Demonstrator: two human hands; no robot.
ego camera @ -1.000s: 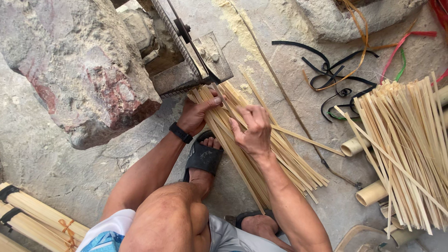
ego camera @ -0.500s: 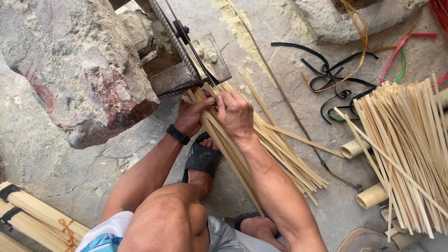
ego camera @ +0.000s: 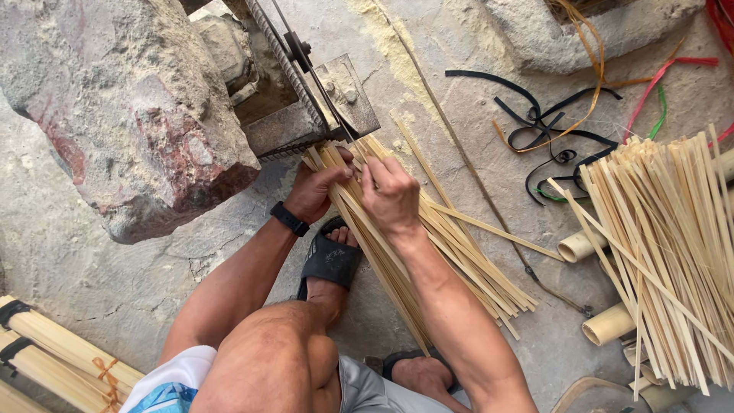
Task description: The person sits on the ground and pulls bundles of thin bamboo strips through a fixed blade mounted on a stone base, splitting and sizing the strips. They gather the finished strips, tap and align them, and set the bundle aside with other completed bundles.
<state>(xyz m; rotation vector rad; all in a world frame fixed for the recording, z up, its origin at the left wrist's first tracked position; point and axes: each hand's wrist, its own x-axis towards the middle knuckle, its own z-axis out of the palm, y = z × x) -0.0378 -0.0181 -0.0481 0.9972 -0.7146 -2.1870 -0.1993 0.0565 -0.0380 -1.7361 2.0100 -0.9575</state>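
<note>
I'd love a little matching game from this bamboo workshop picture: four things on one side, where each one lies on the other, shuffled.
Things:
1. bundle of bamboo strips
2. large rock
3. black straps
4. tied bamboo bundles

Places:
A. bottom left corner
B. on the ground at upper right
C. under both hands, against the metal tool
D. upper left, beside the metal tool

Pairs: 1-C, 2-D, 3-B, 4-A. The left hand and right hand both grip the bundle near its top end.
</note>
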